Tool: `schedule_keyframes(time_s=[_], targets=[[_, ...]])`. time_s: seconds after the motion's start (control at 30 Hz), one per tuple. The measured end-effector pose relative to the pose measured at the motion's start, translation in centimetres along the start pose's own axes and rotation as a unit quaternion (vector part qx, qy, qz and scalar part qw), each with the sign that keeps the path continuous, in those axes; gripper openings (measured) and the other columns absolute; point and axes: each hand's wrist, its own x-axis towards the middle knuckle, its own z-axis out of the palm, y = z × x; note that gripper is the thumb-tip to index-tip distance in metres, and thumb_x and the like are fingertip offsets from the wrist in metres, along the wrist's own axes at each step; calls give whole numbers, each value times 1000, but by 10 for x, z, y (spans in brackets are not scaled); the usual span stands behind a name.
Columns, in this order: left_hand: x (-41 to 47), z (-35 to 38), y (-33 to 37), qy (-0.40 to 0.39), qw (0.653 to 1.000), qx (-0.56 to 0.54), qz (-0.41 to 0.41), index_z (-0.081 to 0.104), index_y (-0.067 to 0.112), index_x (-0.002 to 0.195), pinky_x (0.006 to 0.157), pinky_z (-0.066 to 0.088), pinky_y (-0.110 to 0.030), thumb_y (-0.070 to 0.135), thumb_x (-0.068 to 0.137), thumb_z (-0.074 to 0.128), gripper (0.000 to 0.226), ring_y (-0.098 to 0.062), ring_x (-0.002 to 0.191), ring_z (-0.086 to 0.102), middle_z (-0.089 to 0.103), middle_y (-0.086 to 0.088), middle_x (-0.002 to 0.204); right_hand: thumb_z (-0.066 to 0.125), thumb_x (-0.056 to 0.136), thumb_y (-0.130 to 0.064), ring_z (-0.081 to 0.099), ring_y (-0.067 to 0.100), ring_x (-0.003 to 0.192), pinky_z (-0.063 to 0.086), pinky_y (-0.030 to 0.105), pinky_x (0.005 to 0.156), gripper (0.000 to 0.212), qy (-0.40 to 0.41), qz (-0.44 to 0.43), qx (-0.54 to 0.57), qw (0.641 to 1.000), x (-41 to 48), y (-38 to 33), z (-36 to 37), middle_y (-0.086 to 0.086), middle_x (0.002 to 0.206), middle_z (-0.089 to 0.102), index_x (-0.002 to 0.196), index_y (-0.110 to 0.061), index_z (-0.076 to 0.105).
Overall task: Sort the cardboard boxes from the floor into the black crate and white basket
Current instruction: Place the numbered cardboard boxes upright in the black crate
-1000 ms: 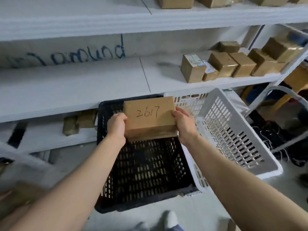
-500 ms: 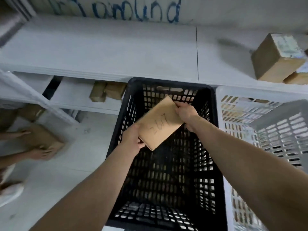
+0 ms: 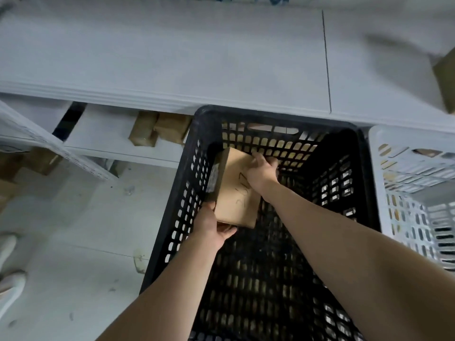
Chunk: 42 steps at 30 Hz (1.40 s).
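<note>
A flat brown cardboard box [image 3: 237,193] with handwritten digits was held tilted inside the black perforated plastic crate [image 3: 187,193], against its left wall. The left hand [image 3: 213,226] was gripped on the near end, fingers partly hidden beneath. The right hand [image 3: 262,171] was clamped on the far end, covering part of the digits. The white slotted plastic basket [image 3: 403,168] was cut off at the right edge. Brown boxes [image 3: 157,129] under the white shelf [image 3: 172,57] were half hidden.

shelf [image 3: 172,57]: white, wide, seam on right | lower shelf [image 3: 110,134]: brown packages | floor [image 3: 73,230]: pale, scuffed | light: dim
</note>
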Motion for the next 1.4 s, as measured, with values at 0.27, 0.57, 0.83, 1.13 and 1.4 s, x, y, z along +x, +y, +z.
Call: schedule_keyframes(time_s=[0.27,0.57,0.83,1.13,1.4], targets=[[13,-12,3,0,999,32,-1,54,8,96,85,47,-53,18,98,45,13,-38,94,57,59,-20,101,53,94,-19,52,21,101,46,32,85,69,-18,21,56,998,-3,12,3,12,144,34,148,-39,15],[17,-9,7,9,1000,25,-12,49,6,109,95,46,-55,27,97,49,24,-41,98,57,55,-26,105,63,87,-19,49,30,121,46,39,100,77,-7,43,2,999,-16,19,18,12,137,46,150,-22,18],[12,-8,6,14,1000,-13,-20,44,1,128,106,36,-56,10,95,48,34,-40,124,45,48,-25,128,56,90,-15,53,30,117,48,39,97,50,-8,98,21,995,-23,23,20,15,130,53,137,-6,42],[-86,33,25,4,935,284,210,61,15,112,97,47,-41,38,93,53,31,-21,100,61,64,-6,109,53,94,-36,52,12,106,38,15,80,45,43,-47,160,985,-98,-22,-58,-4,112,57,133,-15,53],[-246,93,24,-258,793,285,473,60,30,100,100,45,-33,40,88,61,17,-6,105,61,66,8,107,51,96,-38,64,-4,89,47,22,84,19,69,-181,406,893,-252,-59,-164,-17,90,71,95,-24,64]])
